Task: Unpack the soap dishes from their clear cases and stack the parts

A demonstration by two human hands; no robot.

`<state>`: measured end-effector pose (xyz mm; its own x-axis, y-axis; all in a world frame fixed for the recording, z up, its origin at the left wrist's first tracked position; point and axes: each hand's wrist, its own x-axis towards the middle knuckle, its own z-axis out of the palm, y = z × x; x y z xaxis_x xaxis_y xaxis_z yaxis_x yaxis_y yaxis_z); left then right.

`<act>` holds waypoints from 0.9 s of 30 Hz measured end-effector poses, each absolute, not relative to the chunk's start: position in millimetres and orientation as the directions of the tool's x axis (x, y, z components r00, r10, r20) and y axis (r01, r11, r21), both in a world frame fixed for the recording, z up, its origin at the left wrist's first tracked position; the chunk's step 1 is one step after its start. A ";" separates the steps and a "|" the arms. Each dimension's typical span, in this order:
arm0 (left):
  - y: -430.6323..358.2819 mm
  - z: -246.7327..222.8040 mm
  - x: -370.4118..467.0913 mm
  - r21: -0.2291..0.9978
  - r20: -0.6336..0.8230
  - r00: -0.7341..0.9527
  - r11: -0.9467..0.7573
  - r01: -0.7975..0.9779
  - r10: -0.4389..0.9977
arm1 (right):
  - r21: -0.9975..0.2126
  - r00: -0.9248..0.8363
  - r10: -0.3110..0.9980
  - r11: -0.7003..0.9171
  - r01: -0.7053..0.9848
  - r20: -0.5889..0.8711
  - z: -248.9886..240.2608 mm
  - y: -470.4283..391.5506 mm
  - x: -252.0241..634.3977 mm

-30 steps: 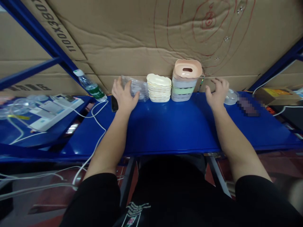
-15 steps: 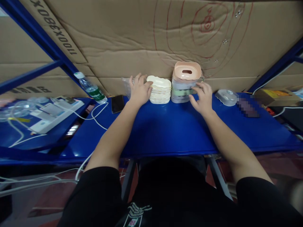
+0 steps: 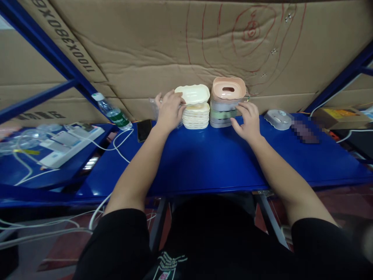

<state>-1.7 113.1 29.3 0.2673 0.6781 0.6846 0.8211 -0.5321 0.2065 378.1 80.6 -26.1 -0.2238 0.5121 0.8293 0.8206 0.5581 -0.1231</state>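
Note:
My left hand [image 3: 169,111] grips the left end of a cream tray [image 3: 194,94], which is raised and tilted above a stack of cream trays [image 3: 196,118]. To the right of that stack stands a pile of containers in lilac and green [image 3: 220,115], topped by a pink box [image 3: 229,89] with a slot in its bottom. My right hand [image 3: 248,119] is at the right side of this pile, fingers apart, its fingertips close to the lilac and green pieces.
A water bottle [image 3: 112,112], a phone [image 3: 144,130] and a white cable lie on the left. On the right are a clear grey lid [image 3: 278,119], a pixelated item and a cardboard box [image 3: 342,118]. A cardboard sheet [image 3: 145,46] stands behind the blue table [image 3: 210,163].
The top cream tray has come up off its stack and tilted, with my left hand at its left end. My right hand has barely moved.

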 end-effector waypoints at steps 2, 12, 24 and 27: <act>100.0 28.0 -4.5 0.198 0.722 0.272 -0.566 0.800 0.637 | -0.132 -0.231 0.511 0.579 0.805 0.828 -24.0 78.5 375.8; 41.4 -24.4 8.3 0.438 0.749 0.156 -0.658 0.613 0.644 | -0.260 -0.400 0.554 0.767 0.587 0.730 -20.7 35.0 322.1; 70.0 -62.8 25.5 0.834 0.371 0.297 -0.457 0.311 0.880 | -0.283 -0.652 0.680 0.733 0.619 0.336 -28.6 51.0 331.1; 70.2 -61.2 20.1 0.814 0.278 0.417 -0.442 0.376 0.866 | -0.322 -0.631 0.733 0.679 0.660 0.253 -30.8 52.9 331.3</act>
<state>20.1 70.2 -61.2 0.4166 0.8657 0.2776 0.3762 -0.4421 0.8142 331.3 52.9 -30.8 -0.6313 0.7331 0.2530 0.6597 0.6791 -0.3219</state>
